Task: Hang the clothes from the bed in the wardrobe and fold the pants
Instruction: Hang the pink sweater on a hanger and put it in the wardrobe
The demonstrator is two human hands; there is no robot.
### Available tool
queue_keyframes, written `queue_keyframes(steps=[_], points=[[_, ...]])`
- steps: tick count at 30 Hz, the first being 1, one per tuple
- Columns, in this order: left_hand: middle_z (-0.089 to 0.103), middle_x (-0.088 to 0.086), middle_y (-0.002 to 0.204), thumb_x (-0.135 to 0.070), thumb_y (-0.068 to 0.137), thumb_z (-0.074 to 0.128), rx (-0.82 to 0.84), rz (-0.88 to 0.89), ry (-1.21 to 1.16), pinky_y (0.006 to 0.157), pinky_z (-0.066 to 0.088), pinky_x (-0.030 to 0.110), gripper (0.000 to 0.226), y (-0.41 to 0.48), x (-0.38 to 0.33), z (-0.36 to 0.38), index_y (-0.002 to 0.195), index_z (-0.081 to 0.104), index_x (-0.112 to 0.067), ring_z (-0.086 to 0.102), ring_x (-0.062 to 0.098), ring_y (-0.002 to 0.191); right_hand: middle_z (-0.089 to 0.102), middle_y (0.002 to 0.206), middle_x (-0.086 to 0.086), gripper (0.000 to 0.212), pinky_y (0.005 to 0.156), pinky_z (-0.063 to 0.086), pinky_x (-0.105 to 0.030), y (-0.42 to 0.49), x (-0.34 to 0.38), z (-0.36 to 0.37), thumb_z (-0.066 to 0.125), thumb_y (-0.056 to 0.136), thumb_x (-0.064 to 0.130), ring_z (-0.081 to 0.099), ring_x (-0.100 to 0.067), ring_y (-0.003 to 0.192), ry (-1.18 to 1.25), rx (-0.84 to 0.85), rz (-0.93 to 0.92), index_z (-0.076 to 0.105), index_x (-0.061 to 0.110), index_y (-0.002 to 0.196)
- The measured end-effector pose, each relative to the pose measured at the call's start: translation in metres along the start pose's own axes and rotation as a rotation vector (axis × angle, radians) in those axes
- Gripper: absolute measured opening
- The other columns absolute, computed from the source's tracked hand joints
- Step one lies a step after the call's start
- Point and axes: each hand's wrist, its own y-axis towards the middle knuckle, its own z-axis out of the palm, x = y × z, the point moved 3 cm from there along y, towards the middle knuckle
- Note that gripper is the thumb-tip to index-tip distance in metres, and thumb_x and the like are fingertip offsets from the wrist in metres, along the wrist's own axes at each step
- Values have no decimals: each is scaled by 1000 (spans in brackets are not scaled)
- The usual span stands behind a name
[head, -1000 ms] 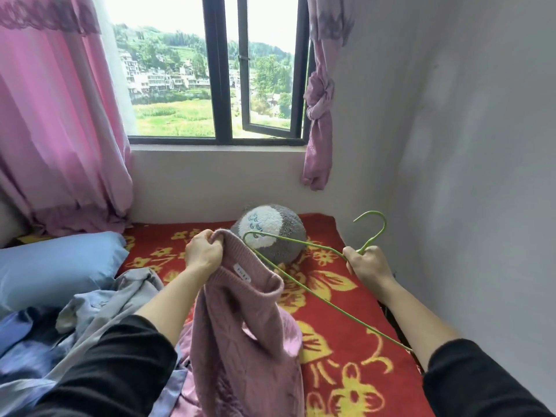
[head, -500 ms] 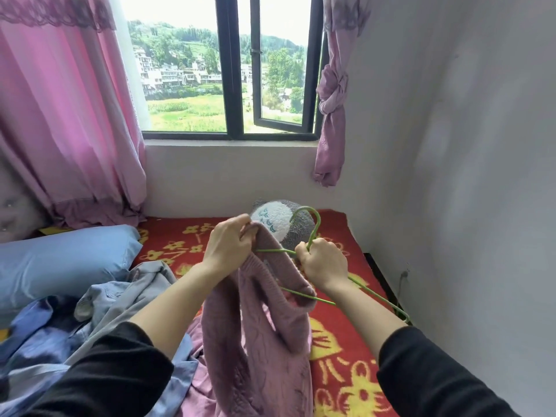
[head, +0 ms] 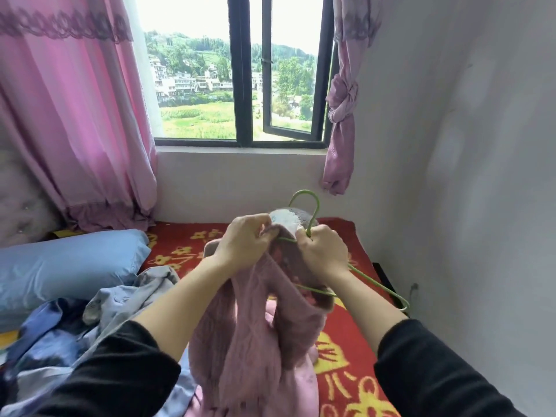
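Sweater going onto hanger, both hands now together at the collar.

Blue pillow (head: 69, 263) and a heap of blue-grey clothes (head: 90, 326) lie at the left of the bed (head: 346, 371), not yet dealt with. The left grip (head: 243, 239) pinches the collar of the pink sweater (head: 258, 341), whose body hangs between the forearms. The right grip (head: 323, 251), a second ago well out to the right, has come in beside it, fingers curled round the green hanger (head: 304, 192) below its hook. One hanger arm now sits inside the neck and the other sticks out rightward. Threading looks about half done.
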Motion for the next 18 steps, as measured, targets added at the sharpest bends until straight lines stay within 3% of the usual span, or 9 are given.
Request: queue_keyframes(steps=[3,6,10,12,13,15,16,18], points=[[51,-7,54,-36,86,62,26,-55,66,56,32,28,28,-15,18,13,65,53,-20,51,17,60,58,61,-5,58,59,35,-32,-16,-15,19,41,93,50,63,-33,70,33,55,68,39,15,48],[56,-5,56,-36,87,62,10,-74,13,53,33,27,29,-20,22,15,67,56,-16,53,12,57,49,45,4,71,55,36,-33,-24,-20,31,33,90,64,53,-26,54,174,78,207,40,13,41],[56,-10,59,-37,84,65,59,-38,-93,60,43,27,27,-31,25,21,65,60,-18,52,5,58,53,55,6,61,62,38,-36,-33,-17,44,24,79,73,53,-21,60,413,93,290,46,21,55],[57,-19,85,-47,80,65,109,12,-113,82,43,31,21,-37,36,19,75,67,-27,55,4,87,51,50,7,55,59,36,-34,-35,-21,44,30,83,66,50,-15,53,468,66,264,45,20,56],[53,-22,102,-57,77,62,161,31,-56,96,36,35,25,-39,44,17,89,68,-36,48,4,108,48,46,7,53,58,36,-34,-37,-23,44,32,85,63,47,-13,49,496,52,254,43,20,55],[46,-19,118,-71,73,55,325,53,180,108,17,43,52,-41,57,16,119,51,-48,35,6,122,47,43,7,51,59,38,-37,-39,-22,44,35,84,60,44,-10,46,543,38,235,41,20,54],[50,-14,116,-70,76,54,375,79,304,107,18,42,53,-42,62,18,122,47,-44,40,9,120,47,43,8,50,59,38,-39,-41,-19,44,36,83,61,44,-10,47,538,38,213,41,21,54],[61,-3,100,-59,87,52,341,169,379,86,30,36,34,-44,61,22,101,46,-28,56,22,105,50,45,9,47,62,41,-42,-46,-11,47,36,81,61,48,-12,52,517,63,183,43,23,54]])
